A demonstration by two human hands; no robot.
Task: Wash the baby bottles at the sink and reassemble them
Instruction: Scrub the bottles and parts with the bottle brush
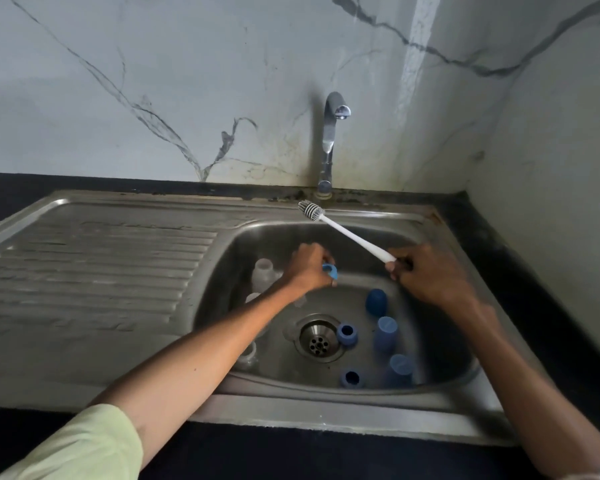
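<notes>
Left hand (309, 268) pinching what looks like a blue ring (330, 270), right hand (426, 275) gripping the brush (347, 232): the small ring could slip toward the drain (317, 337).

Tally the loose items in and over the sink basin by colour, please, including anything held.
Blue: 6, five pieces on the basin floor, one ring in the left hand
Clear: 3 bottles, partly hidden
White: 1 brush in the right hand
Total: 10
</notes>
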